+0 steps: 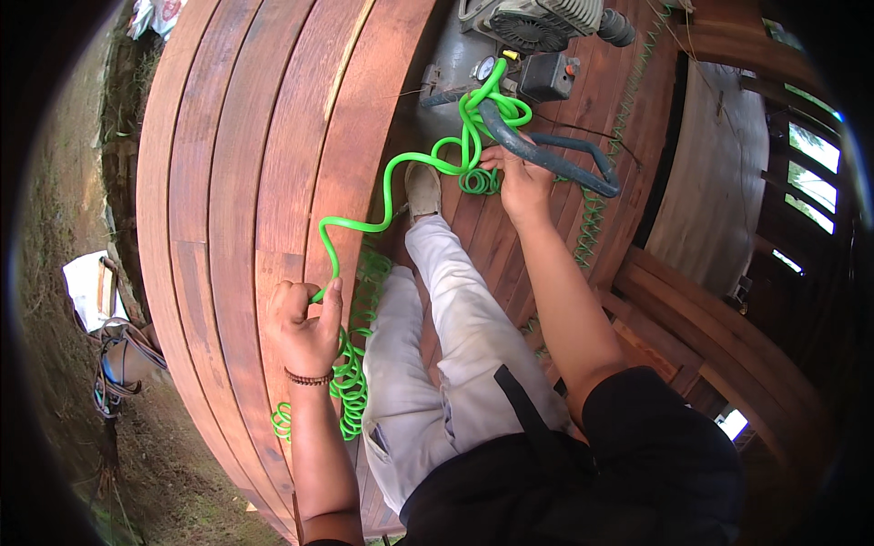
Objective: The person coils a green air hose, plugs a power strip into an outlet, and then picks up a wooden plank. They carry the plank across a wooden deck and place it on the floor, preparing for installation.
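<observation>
- Planks (228,155): under and left of the left hand's grip.
- Compressor (533,27): beyond the right hand.
- Hose (364,226): green, running from the left grip to tangled loops at the handle; more coils hang below that grip.
- Handle (533,153): just above the right hand.
- Left hand (308,320): closed, pinching the hose.
- Right hand (523,180): at the loops; cannot tell whether closed.
- Gauge (484,68): beyond the right hand.

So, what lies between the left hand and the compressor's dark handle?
In the head view, a wavy green hose runs from the left hand to loops at the dark handle.
</observation>
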A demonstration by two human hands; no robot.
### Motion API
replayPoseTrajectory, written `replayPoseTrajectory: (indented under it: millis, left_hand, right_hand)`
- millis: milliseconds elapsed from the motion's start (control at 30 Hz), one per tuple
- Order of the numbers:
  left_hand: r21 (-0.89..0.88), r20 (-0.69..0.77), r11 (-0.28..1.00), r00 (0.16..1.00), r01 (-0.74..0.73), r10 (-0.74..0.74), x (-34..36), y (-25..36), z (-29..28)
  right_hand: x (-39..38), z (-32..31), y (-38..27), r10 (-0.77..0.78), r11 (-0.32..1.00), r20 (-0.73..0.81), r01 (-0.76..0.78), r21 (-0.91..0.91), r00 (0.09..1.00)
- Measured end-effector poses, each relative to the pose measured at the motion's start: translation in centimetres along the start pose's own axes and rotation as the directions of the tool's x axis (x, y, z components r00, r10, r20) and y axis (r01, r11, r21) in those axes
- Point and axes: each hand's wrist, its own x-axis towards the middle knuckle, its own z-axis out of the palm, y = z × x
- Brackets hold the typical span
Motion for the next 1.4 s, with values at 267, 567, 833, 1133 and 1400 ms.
replayPoseTrajectory:
  millis: [267,567,833,1133,1400]
  left_hand:
    - [0.177,-0.011,0.984,0.999,-0.029,0.031,2.0,-0.7,-2.9]
    - [0.265,0.011,0.964,1.0,-0.026,0.024,5.6,0.0,-1.9]
    - [0.253,0.14,0.962,0.988,-0.105,0.071,3.6,0.9,-1.0]
    - [0.307,0.178,0.951,0.984,-0.045,-0.011,-1.2,0.7,-5.8]
    - [0.349,0.23,0.937,0.967,0.019,-0.105,-4.0,1.3,-8.4]
  right_hand:
    - [5.5,-0.1,0.9,0.02,0.985,-0.12,-0.04,-0.168,0.993]
    - [-0.6,-1.2,-3.9,-0.298,0.862,0.252,0.373,-0.343,0.921]
    - [2.8,0.5,-0.7,-0.464,0.549,0.276,0.518,-0.656,0.841]
    - [7.8,1.8,1.1,-0.563,0.689,0.321,0.647,-0.327,0.762]
    - [6.8,0.5,1.6,-0.286,0.818,0.361,0.422,-0.39,0.888]
